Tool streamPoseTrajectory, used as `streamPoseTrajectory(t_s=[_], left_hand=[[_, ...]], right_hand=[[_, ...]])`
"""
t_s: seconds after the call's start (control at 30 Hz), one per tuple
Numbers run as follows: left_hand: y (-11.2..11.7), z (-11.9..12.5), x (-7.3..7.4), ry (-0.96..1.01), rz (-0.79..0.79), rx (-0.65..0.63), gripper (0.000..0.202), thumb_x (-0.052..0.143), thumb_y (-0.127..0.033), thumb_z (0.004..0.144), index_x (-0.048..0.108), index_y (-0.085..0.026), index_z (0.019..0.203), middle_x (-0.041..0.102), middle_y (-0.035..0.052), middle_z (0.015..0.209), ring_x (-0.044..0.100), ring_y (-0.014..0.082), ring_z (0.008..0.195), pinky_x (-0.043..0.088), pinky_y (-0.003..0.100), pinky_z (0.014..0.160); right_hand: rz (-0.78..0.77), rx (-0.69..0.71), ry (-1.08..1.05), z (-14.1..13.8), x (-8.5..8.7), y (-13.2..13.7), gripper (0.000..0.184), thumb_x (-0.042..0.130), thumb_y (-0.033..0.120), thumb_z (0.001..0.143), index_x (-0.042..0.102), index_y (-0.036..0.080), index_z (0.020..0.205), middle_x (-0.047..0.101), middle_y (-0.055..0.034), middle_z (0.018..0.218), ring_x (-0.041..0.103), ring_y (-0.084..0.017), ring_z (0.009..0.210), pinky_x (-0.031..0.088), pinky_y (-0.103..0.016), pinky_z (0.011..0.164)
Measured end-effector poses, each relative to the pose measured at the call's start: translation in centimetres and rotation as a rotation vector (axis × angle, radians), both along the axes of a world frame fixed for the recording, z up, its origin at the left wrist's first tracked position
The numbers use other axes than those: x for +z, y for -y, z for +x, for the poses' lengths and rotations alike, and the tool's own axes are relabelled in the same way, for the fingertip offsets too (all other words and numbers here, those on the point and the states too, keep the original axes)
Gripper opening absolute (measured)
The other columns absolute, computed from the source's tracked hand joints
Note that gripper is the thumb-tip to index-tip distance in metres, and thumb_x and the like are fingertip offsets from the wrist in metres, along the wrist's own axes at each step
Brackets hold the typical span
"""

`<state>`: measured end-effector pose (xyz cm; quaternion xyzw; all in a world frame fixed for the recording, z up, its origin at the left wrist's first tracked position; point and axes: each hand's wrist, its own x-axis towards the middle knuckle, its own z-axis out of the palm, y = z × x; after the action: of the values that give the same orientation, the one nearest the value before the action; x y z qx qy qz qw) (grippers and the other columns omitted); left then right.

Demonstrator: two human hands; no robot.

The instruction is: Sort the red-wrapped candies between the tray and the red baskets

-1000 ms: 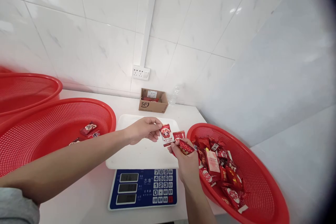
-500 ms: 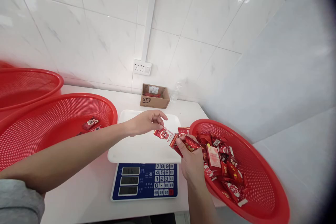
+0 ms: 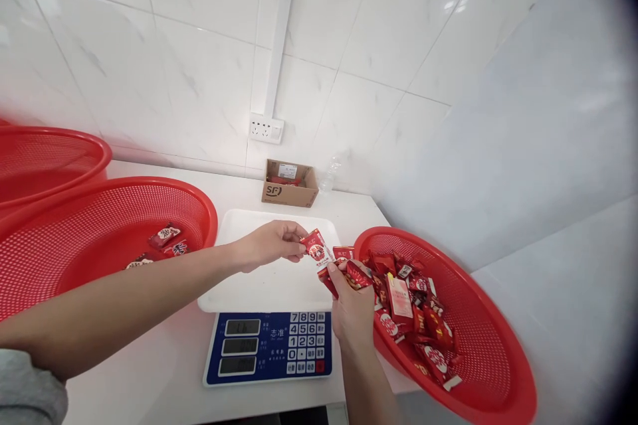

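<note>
My left hand (image 3: 272,244) reaches over the white scale pan (image 3: 264,282) and pinches a small red snack packet (image 3: 316,249) by its edge. My right hand (image 3: 351,305) is closed round a bunch of several red packets (image 3: 351,272), right beside that packet, at the pan's right edge. The blue scale panel (image 3: 269,347) with keypad and displays lies below the pan. A red mesh basket (image 3: 478,372) to the right holds many red packets (image 3: 413,312).
A red basket (image 3: 100,212) on the left holds a few packets (image 3: 164,239); another red basket (image 3: 44,159) sits behind it. A small cardboard box (image 3: 289,186) and a clear bottle (image 3: 329,176) stand by the tiled wall, under a wall socket (image 3: 266,127).
The packet pinched in my left hand tilted flat half a second ago and now stands more upright again. Both hands stay close together over the pan's right edge.
</note>
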<state>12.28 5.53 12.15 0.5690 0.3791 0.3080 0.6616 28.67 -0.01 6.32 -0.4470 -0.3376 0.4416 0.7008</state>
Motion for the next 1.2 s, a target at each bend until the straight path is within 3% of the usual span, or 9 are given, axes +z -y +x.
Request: streamPoseTrajectory(t_s=[0.13,0.4,0.63,0.97,1.2], left_hand=[[-0.1,-0.1,-0.1,0.002,0.028,0.057,0.012,0.064,-0.017,0.072,0.065,-0.017,0.084,0.066,0.0016,0.084,0.057,0.012,0.076,0.044,0.03,0.079],[-0.1,-0.3,0.1,0.059,0.011,0.084,0.008,0.066,-0.02,0.071,0.065,-0.017,0.078,0.067,0.001,0.08,0.059,0.0123,0.076,0.044,0.031,0.083],[0.0,-0.2,0.8,0.011,0.046,0.182,0.008,0.065,-0.021,0.073,0.059,-0.017,0.077,0.064,-0.0012,0.07,0.056,0.0095,0.062,0.043,0.026,0.066],[-0.1,-0.5,0.5,-0.039,0.088,0.207,0.014,0.065,-0.022,0.075,0.052,-0.018,0.081,0.061,-0.0033,0.062,0.058,0.0107,0.061,0.046,0.029,0.066],[-0.5,-0.6,0.0,-0.032,0.072,0.192,0.015,0.066,-0.024,0.075,0.053,-0.018,0.08,0.064,-0.0006,0.068,0.059,0.0116,0.064,0.046,0.03,0.068]], right_hand=[[-0.042,0.041,-0.035,-0.4,-0.4,-0.3,0.029,0.08,0.027,0.061,0.055,0.017,0.072,0.058,0.0057,0.067,0.062,-0.011,0.059,0.055,-0.026,0.061],[-0.099,0.073,-0.057,-0.8,-0.2,-0.4,0.033,0.082,0.027,0.057,0.055,0.017,0.071,0.059,0.005,0.065,0.064,-0.012,0.059,0.057,-0.026,0.059],[-0.098,0.142,-0.063,-0.9,0.7,-0.1,0.03,0.081,0.027,0.058,0.055,0.017,0.068,0.06,0.0049,0.065,0.064,-0.012,0.059,0.056,-0.025,0.059],[-0.124,0.167,-0.043,-1.0,0.6,0.0,0.031,0.081,0.028,0.058,0.054,0.017,0.067,0.059,0.0048,0.063,0.061,-0.011,0.056,0.056,-0.026,0.059],[-0.117,0.179,-0.033,-0.9,0.7,0.0,0.03,0.081,0.029,0.059,0.053,0.017,0.066,0.059,0.0055,0.063,0.062,-0.011,0.058,0.055,-0.025,0.061]])
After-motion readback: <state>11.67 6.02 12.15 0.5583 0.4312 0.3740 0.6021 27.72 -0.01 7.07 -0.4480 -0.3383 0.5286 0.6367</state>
